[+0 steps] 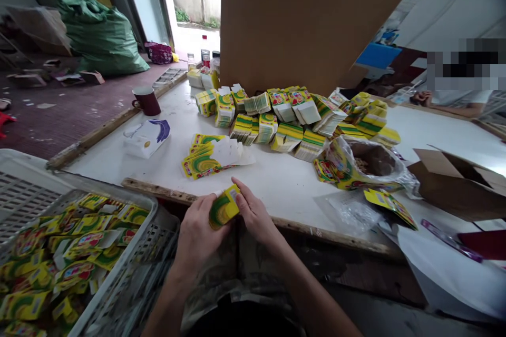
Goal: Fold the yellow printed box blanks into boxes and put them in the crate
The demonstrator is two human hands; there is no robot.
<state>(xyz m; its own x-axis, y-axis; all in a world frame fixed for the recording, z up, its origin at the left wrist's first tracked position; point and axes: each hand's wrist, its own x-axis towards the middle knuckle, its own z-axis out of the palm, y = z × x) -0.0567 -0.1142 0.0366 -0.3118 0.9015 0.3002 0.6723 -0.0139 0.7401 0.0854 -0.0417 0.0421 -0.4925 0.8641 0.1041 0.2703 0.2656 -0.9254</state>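
- Just below the centre of the frame, the left hand [200, 226] and the right hand [255, 216] meet on a yellow-and-green packet [224, 209], held over the near edge of the worktop [280, 184].
- The left fingers curl around the packet's left side; the right fingers close on its right end, thumb uppermost (whether it is one packet or a small bundle, I cannot tell).
- Just beyond the hands, left of the frame's centre, a fanned pile of packets [201, 158] lies flat, white flaps toward the right.
- Across the middle of the frame, stacks of packets [266, 129] stand and lean together in a rough row.
- In the lower left, a pale plastic crate [154, 210] holds loose packets [83, 239] in a jumble.
- Left of centre, toward the top, a dark red mug [147, 103] stands behind a white-and-purple box [146, 139].
- Right of centre, a printed plastic bag [342, 166] gapes open (something small and brownish shows inside), with an open cardboard box [443, 184] beside it at the right.
- In the upper left, a bulging green sack [98, 37] sits on the floor [126, 87].
- At the right edge, another person's forearm [454, 109] rests at the worktop's far side.
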